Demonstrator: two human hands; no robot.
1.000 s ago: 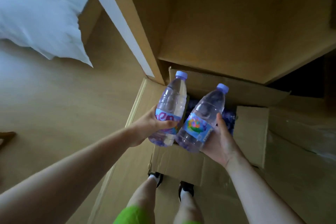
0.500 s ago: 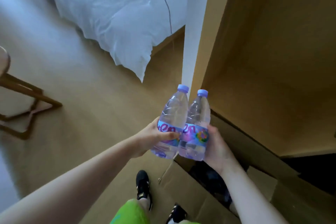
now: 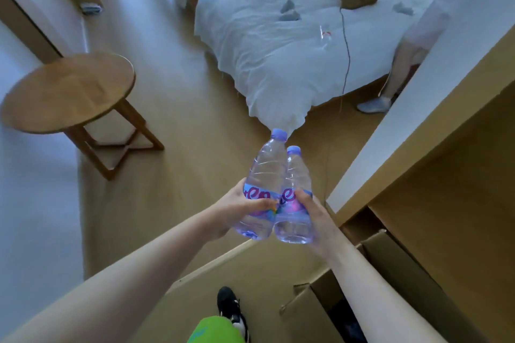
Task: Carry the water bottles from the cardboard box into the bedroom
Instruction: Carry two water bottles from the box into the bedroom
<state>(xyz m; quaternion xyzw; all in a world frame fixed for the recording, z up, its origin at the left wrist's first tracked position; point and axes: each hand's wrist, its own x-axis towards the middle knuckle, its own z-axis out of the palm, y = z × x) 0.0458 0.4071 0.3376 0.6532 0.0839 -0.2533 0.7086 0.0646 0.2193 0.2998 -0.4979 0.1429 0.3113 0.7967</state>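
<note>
2 water bottles, left bottle (image 3: 263, 189) and right bottle (image 3: 296, 203), touching, well above the cardboard box (image 3: 390, 259); left hand (image 3: 237, 209) and right hand (image 3: 316, 217) fingers wrap 1 each, likely for carrying bedward.

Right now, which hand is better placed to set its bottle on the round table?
Left, probably. The left hand holds its bottle on the table's side; the right hand is farther.

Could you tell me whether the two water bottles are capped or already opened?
Capped. The left bottle and right bottle each show a purple cap in place on the neck. Whether the seals are intact cannot be told.
</note>
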